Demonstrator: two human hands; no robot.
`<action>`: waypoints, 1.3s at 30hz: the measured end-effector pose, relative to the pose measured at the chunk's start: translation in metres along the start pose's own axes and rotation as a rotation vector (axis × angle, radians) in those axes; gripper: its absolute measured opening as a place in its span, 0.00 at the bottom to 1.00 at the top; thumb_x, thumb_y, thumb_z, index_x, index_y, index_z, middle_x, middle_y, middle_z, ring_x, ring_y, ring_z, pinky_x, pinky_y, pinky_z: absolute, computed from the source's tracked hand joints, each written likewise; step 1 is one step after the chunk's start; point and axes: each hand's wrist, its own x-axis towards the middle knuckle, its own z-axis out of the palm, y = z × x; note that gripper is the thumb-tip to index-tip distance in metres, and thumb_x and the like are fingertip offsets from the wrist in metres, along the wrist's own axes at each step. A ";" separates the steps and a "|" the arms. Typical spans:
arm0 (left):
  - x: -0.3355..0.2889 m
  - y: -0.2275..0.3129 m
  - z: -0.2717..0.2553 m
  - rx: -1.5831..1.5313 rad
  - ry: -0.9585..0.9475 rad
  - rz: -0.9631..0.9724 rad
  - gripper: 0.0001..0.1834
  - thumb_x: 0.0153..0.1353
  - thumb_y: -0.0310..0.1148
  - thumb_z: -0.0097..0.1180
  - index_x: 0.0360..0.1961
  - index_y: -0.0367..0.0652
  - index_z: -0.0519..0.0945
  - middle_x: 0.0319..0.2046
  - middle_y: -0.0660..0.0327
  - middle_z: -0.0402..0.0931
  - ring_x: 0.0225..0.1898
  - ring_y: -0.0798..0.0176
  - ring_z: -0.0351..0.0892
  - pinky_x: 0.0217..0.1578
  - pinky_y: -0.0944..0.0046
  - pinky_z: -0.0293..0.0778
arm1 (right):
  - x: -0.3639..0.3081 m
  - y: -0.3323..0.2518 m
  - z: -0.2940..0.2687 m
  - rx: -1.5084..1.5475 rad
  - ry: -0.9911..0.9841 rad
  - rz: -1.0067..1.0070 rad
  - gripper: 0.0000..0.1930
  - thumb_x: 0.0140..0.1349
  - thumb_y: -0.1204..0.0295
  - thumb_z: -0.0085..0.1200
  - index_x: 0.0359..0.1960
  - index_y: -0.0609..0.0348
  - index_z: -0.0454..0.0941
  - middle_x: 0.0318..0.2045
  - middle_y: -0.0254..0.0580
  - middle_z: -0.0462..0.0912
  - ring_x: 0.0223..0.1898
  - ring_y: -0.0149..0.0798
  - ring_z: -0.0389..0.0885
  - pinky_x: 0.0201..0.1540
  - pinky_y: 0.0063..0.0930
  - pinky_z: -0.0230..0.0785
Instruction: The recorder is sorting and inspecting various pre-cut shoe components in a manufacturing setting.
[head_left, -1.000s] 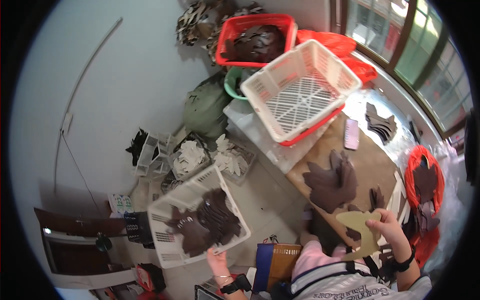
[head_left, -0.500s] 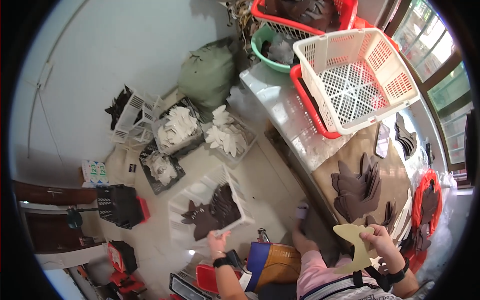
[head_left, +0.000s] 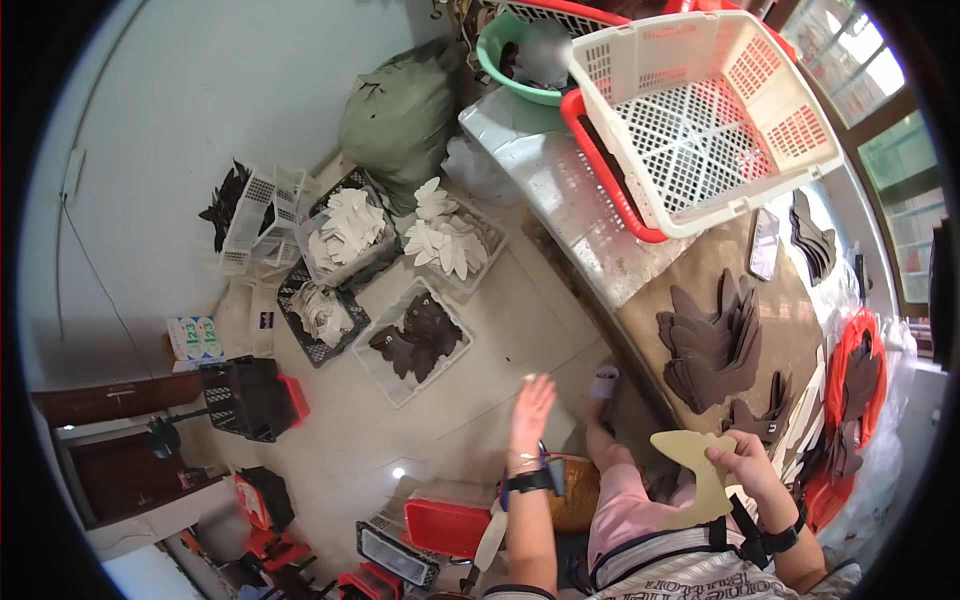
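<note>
My right hand (head_left: 738, 456) pinches a pale yellow flat piece (head_left: 704, 476) with a curved, notched outline, like a shoe-upper cutout, above my lap. My left hand (head_left: 534, 402) is stretched out over the floor, fingers straight, nothing in it. Beyond it on the floor sits a white plastic basket (head_left: 388, 395) with dark brown cut pieces (head_left: 420, 335) inside. To the right, overlapping dark brown cutouts (head_left: 712, 345) lie stacked on a brown sheet (head_left: 645, 300) on the table, nearest my right hand along with a smaller dark brown stack (head_left: 765, 412).
A large white basket (head_left: 628, 140) rests in a red one (head_left: 610, 190) on the table, beside a green basin (head_left: 490, 50). Baskets of off-white pieces (head_left: 352, 228) stand by a green sack (head_left: 395, 125). A phone (head_left: 764, 245) lies right. A red basket (head_left: 448, 527) is near my left forearm.
My left hand has let go of the white basket and moved right. The basket now sits farther off, close to the other baskets. My right hand still holds the yellow piece.
</note>
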 end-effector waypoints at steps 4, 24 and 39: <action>-0.031 -0.059 0.137 0.305 -0.241 -0.113 0.23 0.69 0.39 0.45 0.61 0.38 0.63 0.60 0.45 0.65 0.61 0.50 0.66 0.61 0.55 0.63 | -0.038 -0.016 -0.038 -0.040 0.087 -0.047 0.07 0.59 0.73 0.58 0.34 0.64 0.78 0.27 0.31 0.81 0.30 0.23 0.77 0.32 0.20 0.70; -0.178 -0.484 0.449 1.524 -1.198 -0.102 0.16 0.64 0.32 0.54 0.49 0.34 0.75 0.37 0.64 0.78 0.36 0.73 0.76 0.39 0.73 0.71 | -0.290 0.271 -0.320 1.212 0.914 -0.423 0.07 0.61 0.70 0.55 0.37 0.59 0.76 0.29 0.32 0.80 0.27 0.25 0.78 0.30 0.20 0.71; -0.046 -0.652 0.558 2.021 -1.242 1.216 0.16 0.53 0.21 0.55 0.45 0.39 0.78 0.45 0.50 0.75 0.47 0.48 0.74 0.48 0.56 0.70 | -0.200 0.275 -0.481 1.474 0.402 -0.373 0.10 0.65 0.68 0.51 0.44 0.60 0.73 0.38 0.38 0.80 0.37 0.33 0.81 0.42 0.27 0.74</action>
